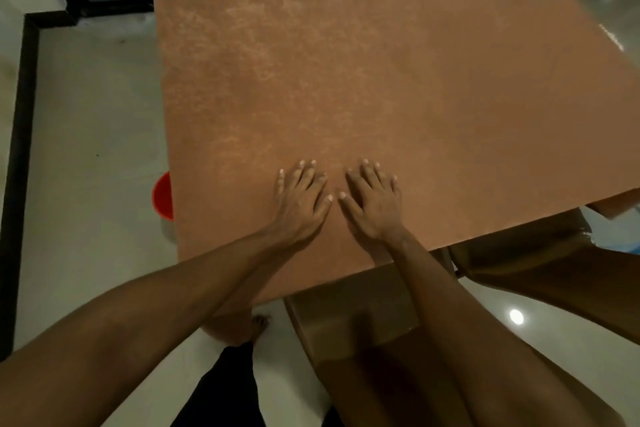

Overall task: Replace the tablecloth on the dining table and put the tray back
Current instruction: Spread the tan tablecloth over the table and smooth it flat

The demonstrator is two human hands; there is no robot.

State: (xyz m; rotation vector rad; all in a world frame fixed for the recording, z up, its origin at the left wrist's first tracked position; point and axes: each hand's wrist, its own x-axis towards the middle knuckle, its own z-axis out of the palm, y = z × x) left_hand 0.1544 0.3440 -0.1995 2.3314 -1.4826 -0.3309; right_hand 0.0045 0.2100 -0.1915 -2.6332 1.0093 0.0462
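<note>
Hands, left hand (300, 200) and right hand (373, 204), flat on tablecloth (381, 80).

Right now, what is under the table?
A red bucket pokes out from the table on the left, a chair at the near edge. The table covers the rest of both.

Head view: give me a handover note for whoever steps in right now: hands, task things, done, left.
Left hand: open, flat on the tablecloth.
Right hand: open, flat beside it, close to the cloth's near edge.
Tablecloth: brown, spread smooth over the whole top; whether it is the new one cannot be told.
Tray: not in view.
Done, apparently: cloth laid. Left: finish smoothing, bring the tray back.
</note>
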